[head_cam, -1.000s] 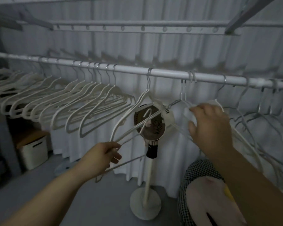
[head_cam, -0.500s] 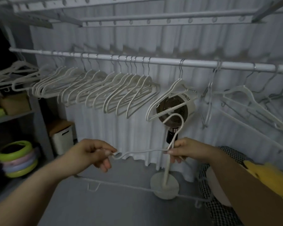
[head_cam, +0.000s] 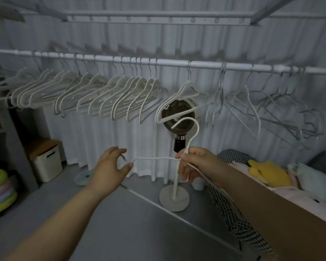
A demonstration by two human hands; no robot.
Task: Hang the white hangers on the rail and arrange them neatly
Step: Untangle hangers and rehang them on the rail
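I hold one white hanger [head_cam: 154, 158] low, in front of the rail [head_cam: 177, 63], with its hook pointing up. My right hand [head_cam: 198, 164] grips it at the neck below the hook. At the hanger's left end, my left hand [head_cam: 111, 166] has its fingers spread, and the tip lies between thumb and fingers. Several white hangers [head_cam: 102, 97] hang in a tidy row on the left of the rail. A single hanger [head_cam: 184, 91] hangs apart near the middle. To the right, several thin hangers [head_cam: 271, 110] hang tangled.
A standing fan [head_cam: 179, 117] is behind the held hanger, its round base [head_cam: 174, 201] on the grey floor. A white storage box [head_cam: 47, 162] and coloured rings [head_cam: 0, 193] sit at the left. A bed with plush toys [head_cam: 267, 172] is at the right. White curtains hang behind.
My right hand came off the rail and took the hanger's neck. In the last half second my left hand's pinch on the hanger's end has loosened into spread fingers.
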